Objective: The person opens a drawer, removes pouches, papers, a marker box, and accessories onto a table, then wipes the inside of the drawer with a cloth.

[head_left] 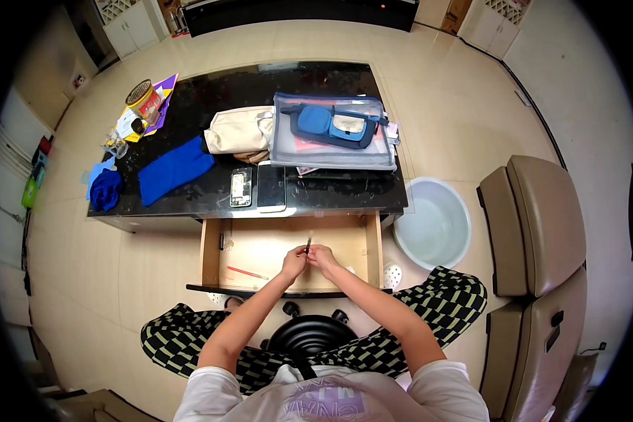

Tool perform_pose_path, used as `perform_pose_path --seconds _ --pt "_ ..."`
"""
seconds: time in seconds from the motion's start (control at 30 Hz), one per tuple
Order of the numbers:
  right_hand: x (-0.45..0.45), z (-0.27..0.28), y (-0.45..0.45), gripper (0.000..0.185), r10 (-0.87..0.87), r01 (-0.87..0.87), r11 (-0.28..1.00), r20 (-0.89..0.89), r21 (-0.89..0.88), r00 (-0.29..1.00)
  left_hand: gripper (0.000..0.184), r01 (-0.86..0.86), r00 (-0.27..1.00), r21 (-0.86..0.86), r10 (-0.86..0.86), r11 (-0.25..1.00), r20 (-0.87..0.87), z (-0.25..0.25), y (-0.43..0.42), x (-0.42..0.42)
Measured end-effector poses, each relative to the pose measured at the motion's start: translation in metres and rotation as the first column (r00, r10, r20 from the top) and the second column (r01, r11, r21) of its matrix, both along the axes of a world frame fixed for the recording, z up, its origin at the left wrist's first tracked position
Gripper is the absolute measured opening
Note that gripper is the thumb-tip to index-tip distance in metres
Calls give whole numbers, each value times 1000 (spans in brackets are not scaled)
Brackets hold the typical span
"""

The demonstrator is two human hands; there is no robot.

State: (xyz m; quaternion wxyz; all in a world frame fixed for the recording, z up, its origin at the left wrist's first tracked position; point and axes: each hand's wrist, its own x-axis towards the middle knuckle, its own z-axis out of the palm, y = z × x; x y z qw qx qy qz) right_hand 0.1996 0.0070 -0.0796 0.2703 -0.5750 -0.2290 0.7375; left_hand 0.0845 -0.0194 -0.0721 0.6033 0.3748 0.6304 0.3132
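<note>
Over the pulled-out wooden drawer (260,232), my left hand (294,263) and my right hand (322,257) meet with fingertips pinched together. Between them a slim dark pen-like item (308,243) stands up, its top end pale or clear. Both hands are closed around its lower part, which the fingers mostly hide. A thin red stick, perhaps a pen (247,272), lies on the drawer floor to the left of my hands. Near the drawer's left wall sits a small dark object (222,241), too small to name.
On the black glossy table (260,77) lie an opened phone (241,188), another phone (271,187), blue cloth (176,169), a cream bag (239,130) and a mesh pouch (283,141) under a blue bag (330,125). A white basin (432,221) and brown sofa (548,225) stand right.
</note>
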Motion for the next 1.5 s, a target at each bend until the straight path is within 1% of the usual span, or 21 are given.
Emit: perform_pose_path --seconds 0.03,0.13,0.17,0.23,0.27,0.33,0.37,0.47,0.5,0.6,0.77,0.83,0.87,0.93,1.0,1.03,1.07,1.2,1.3,1.37,1.5 --pt "1 14 -2 23 1 -1 1000 -2 4 1000 34 -1 1000 4 1 1000 -2 11 -3 2" --pt "6 49 -10 24 -15 15 1000 -3 24 1000 35 46 995 88 -37 995 -96 47 -11 8" --pt "8 57 -12 24 -27 28 999 -41 35 999 35 43 995 93 -34 995 -95 48 -14 9" --pt "10 68 -14 24 -35 39 998 -81 49 996 35 83 962 327 10 941 -274 52 -19 10" --pt "11 73 -15 24 -49 59 995 -123 75 991 35 83 961 332 13 940 -276 54 -19 9" --pt "13 85 -19 25 -62 79 992 -167 97 984 32 167 916 498 54 851 -399 77 -24 9" --pt "14 93 -19 25 -77 102 988 -204 117 976 32 167 915 499 55 850 -401 88 -25 9" --pt "16 117 -13 27 -96 144 979 -296 147 950 33 222 877 644 139 732 -460 122 -23 11" --pt "16 121 -9 27 -102 164 974 -346 154 933 33 222 876 645 141 731 -462 126 -18 12" --pt "20 131 10 29 -120 201 965 -394 171 911 32 237 863 712 194 661 -467 137 1 17" --pt "26 122 42 32 -226 310 946 -487 98 844 30 279 856 714 171 642 -489 129 42 23" --pt "28 123 49 32 -308 370 929 -498 27 811 32 374 826 706 131 601 -549 121 58 23" --pt "28 122 52 32 -309 371 928 -498 27 810 35 390 812 707 143 590 -566 117 65 24" --pt "26 118 57 33 -376 429 903 -513 -17 771 34 434 785 681 123 590 -607 117 73 23" --pt "24 114 62 34 -395 449 893 -521 -26 756 33 477 757 653 104 588 -645 116 80 23" --pt "22 113 62 36 -414 467 883 -528 -37 741 35 508 735 666 128 547 -666 115 83 23" --pt "21 111 63 36 -415 467 884 -527 -39 741 36 538 712 674 155 506 -685 114 84 23" --pt "19 112 64 40 -432 480 875 -535 -55 726 37 530 712 668 153 522 -685 108 89 21" --pt "16 111 66 42 -434 485 873 -545 -57 717 38 544 700 670 167 506 -694 111 91 20" --pt "16 110 67 42 -437 490 870 -545 -54 716 38 595 647 629 166 501 -744 119 92 21" --pt "18 112 71 44 -409 485 874 -579 -27 706 38 612 599 580 164 538 -784 120 98 20"
